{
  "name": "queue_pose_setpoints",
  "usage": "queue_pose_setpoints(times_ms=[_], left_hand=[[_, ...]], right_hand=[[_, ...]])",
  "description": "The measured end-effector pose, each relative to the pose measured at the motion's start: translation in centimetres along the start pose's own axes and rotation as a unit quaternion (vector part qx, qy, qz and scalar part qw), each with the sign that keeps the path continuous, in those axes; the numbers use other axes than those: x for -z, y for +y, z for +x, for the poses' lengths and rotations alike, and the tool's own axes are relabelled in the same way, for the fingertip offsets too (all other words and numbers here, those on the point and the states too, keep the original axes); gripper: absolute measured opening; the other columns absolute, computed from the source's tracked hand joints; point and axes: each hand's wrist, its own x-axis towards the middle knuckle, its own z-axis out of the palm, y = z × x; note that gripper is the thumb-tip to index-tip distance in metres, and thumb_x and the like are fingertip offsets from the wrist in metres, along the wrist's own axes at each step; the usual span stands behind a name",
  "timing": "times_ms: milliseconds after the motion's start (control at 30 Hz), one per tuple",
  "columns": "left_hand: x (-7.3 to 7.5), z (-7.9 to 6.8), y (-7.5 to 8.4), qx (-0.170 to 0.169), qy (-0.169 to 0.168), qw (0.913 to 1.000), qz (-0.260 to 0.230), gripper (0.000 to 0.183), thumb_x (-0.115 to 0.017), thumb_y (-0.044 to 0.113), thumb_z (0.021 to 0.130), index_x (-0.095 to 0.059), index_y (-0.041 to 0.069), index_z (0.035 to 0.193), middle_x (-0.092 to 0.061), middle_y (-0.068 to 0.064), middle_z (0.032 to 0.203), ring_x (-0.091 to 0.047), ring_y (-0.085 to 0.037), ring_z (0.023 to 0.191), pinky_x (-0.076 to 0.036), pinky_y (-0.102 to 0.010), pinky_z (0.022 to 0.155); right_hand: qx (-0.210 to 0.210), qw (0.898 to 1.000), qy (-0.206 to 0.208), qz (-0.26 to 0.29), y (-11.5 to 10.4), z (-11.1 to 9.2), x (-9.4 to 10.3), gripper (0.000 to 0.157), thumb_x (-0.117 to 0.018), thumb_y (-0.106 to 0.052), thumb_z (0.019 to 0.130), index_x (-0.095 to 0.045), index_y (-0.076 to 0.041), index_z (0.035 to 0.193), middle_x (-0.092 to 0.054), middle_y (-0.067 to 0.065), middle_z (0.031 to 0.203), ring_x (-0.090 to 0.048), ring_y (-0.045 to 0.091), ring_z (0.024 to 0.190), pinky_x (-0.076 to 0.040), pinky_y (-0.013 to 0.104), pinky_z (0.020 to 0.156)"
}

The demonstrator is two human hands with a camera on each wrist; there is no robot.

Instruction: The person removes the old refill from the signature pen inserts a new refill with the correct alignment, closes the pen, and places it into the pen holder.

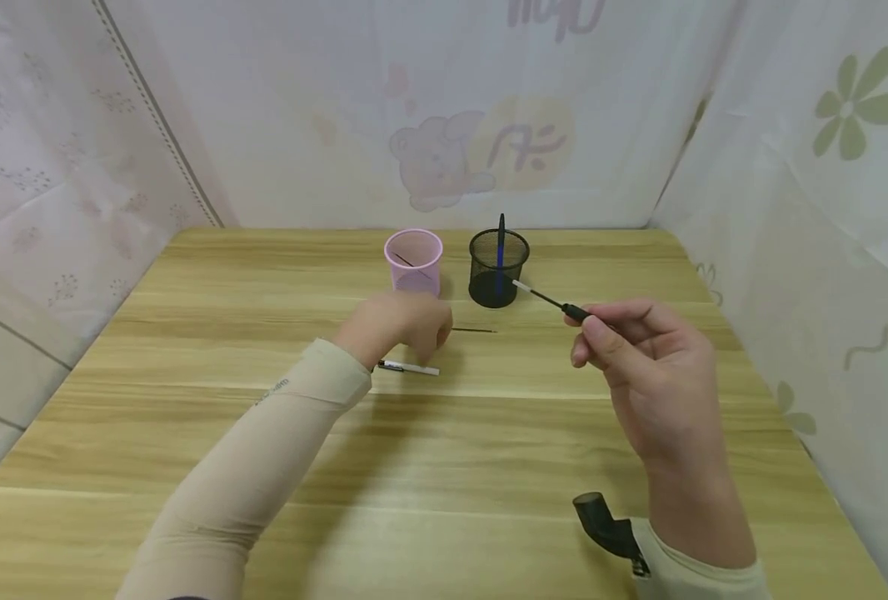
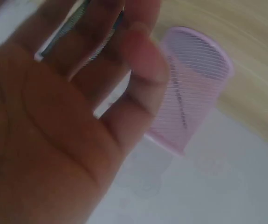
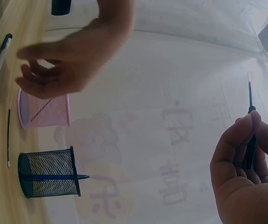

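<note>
My right hand [image 1: 654, 367] is raised over the table and pinches a slim black pen part [image 1: 575, 312] between thumb and fingers. From it sticks a thin dark refill with a pale tip [image 3: 250, 77]. Reaching across the middle of the table, my left hand [image 1: 406, 321] hovers with loosely bent fingers, and its palm [image 2: 54, 130] shows nothing held. Close to it lie a white pen-like piece with a dark end [image 1: 417, 368] and a thin dark refill [image 1: 474, 330], partly hidden behind the hand in the head view.
A pink mesh cup [image 1: 431, 277] stands at the back with a thin dark refill [image 3: 41, 110] leaning inside. To its right, a black mesh cup [image 1: 480, 287] holds an upright blue pen [image 1: 501, 242]. A bent black piece [image 1: 601, 525] is at my right sleeve. Patterned cloth walls [image 1: 301, 108] surround the table.
</note>
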Motion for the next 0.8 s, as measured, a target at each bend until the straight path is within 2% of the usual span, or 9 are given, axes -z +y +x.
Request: queue_pose_setpoints(times_ms=[33, 100, 200, 300, 467, 600, 700, 733, 800], left_hand=[[-0.2, -0.2, 0.0, 0.012, -0.030, 0.9995, 0.000, 0.017, -0.081, 0.007, 0.085, -0.074, 0.019, 0.096, -0.068, 0.006, 0.097, -0.060, -0.015, 0.089, -0.054, -0.036, 0.077], [-0.9, -0.3, 0.2, 0.018, -0.059, 0.9978, 0.023, 0.017, -0.081, 0.008, 0.084, -0.069, 0.021, 0.084, -0.064, 0.008, 0.086, -0.055, -0.013, 0.081, -0.050, -0.033, 0.069], [-2.1, -0.2, 0.3, 0.013, -0.059, 0.9963, 0.061, 0.029, -0.075, 0.004, 0.084, -0.058, 0.021, 0.068, -0.053, 0.008, 0.073, -0.047, -0.012, 0.071, -0.043, -0.030, 0.061], [-3.0, 0.1, 0.2, 0.000, -0.042, 0.9955, 0.085, 0.036, -0.069, 0.002, 0.085, -0.049, 0.021, 0.062, -0.048, 0.008, 0.069, -0.043, -0.012, 0.068, -0.039, -0.029, 0.058], [-4.0, 0.6, -0.5, -0.030, -0.010, 0.9979, 0.056, 0.034, -0.069, 0.010, 0.093, -0.051, 0.019, 0.066, -0.048, 0.006, 0.070, -0.044, -0.011, 0.067, -0.039, -0.028, 0.060], [-4.1, 0.1, -1.0, -0.092, 0.035, 0.9948, -0.028, 0.011, -0.064, 0.015, 0.101, -0.065, 0.011, 0.091, -0.059, 0.002, 0.085, -0.052, -0.011, 0.073, -0.045, -0.028, 0.069], [-3.7, -1.2, -1.0, -0.155, 0.112, 0.9765, -0.100, 0.014, -0.062, 0.011, 0.103, -0.070, 0.007, 0.114, -0.066, -0.001, 0.098, -0.058, -0.012, 0.080, -0.051, -0.029, 0.076], [-3.5, -1.8, -0.9, -0.181, 0.149, 0.9649, -0.118, 0.016, -0.062, 0.010, 0.104, -0.070, 0.006, 0.117, -0.067, -0.002, 0.099, -0.058, -0.012, 0.082, -0.051, -0.029, 0.077], [-3.0, -3.3, -0.4, -0.226, 0.230, 0.9347, -0.150, 0.016, -0.062, 0.011, 0.107, -0.070, 0.005, 0.119, -0.068, -0.002, 0.099, -0.059, -0.012, 0.084, -0.052, -0.029, 0.077]], right_hand=[[0.001, 1.000, 0.000, 0.002, 0.0, 0.0, 0.0, 0.024, -0.055, 0.025, 0.096, -0.072, 0.012, 0.105, -0.080, 0.017, 0.099, -0.070, 0.022, 0.072, -0.062, 0.028, 0.073], [0.001, 1.000, -0.002, 0.009, -0.1, -0.1, -0.1, 0.024, -0.055, 0.026, 0.096, -0.072, 0.012, 0.105, -0.080, 0.018, 0.099, -0.071, 0.023, 0.073, -0.062, 0.028, 0.073], [-0.002, 1.000, -0.007, 0.014, -0.1, -0.3, -0.1, 0.024, -0.055, 0.026, 0.096, -0.072, 0.012, 0.105, -0.080, 0.018, 0.100, -0.071, 0.023, 0.074, -0.063, 0.028, 0.073], [-0.003, 1.000, -0.007, 0.011, -0.2, -0.4, -0.2, 0.024, -0.055, 0.025, 0.096, -0.072, 0.011, 0.105, -0.080, 0.018, 0.100, -0.072, 0.022, 0.074, -0.063, 0.028, 0.073], [-0.003, 1.000, -0.001, 0.002, -0.1, -0.4, -0.1, 0.023, -0.055, 0.025, 0.096, -0.072, 0.012, 0.106, -0.080, 0.018, 0.099, -0.071, 0.021, 0.074, -0.062, 0.027, 0.073], [-0.012, 1.000, 0.005, -0.009, 0.1, -0.4, 0.0, 0.022, -0.057, 0.023, 0.096, -0.072, 0.011, 0.105, -0.081, 0.017, 0.098, -0.071, 0.021, 0.073, -0.062, 0.027, 0.072], [-0.031, 0.999, 0.018, -0.037, 0.2, -0.5, 0.1, 0.020, -0.060, 0.021, 0.097, -0.073, 0.007, 0.104, -0.081, 0.013, 0.097, -0.070, 0.019, 0.072, -0.062, 0.026, 0.072], [-0.038, 0.998, 0.025, -0.051, 0.2, -0.5, 0.0, 0.019, -0.061, 0.019, 0.097, -0.074, 0.006, 0.103, -0.081, 0.011, 0.096, -0.070, 0.018, 0.072, -0.062, 0.025, 0.072], [-0.049, 0.995, 0.036, -0.080, 0.3, -0.5, -0.1, 0.017, -0.064, 0.016, 0.097, -0.074, 0.003, 0.103, -0.080, 0.008, 0.096, -0.069, 0.017, 0.071, -0.062, 0.025, 0.073]])
